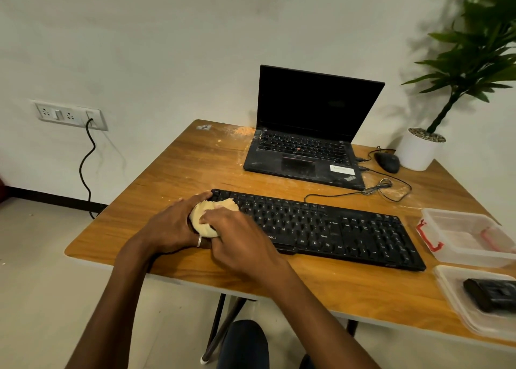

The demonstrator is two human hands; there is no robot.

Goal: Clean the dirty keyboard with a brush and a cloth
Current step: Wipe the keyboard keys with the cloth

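A black full-size keyboard (335, 226) lies across the wooden table (195, 167). A bunched pale yellow cloth (205, 215) sits on the keyboard's left end. My left hand (170, 226), with a ring on one finger, grips the cloth from the left, its fingertips reaching the keyboard's top-left corner. From the near side my right hand (237, 234) holds the same cloth, covering the keyboard's lower-left keys. A dark object that may be the brush (491, 294) lies in a clear container at the right edge.
A dusty open laptop (304, 156) stands behind the keyboard, with a mouse (387, 162), cables (382, 187) and a potted plant (418, 150) at the back right. Two clear plastic containers (469, 237) sit at the right. Dust marks the table's far corner (240, 131).
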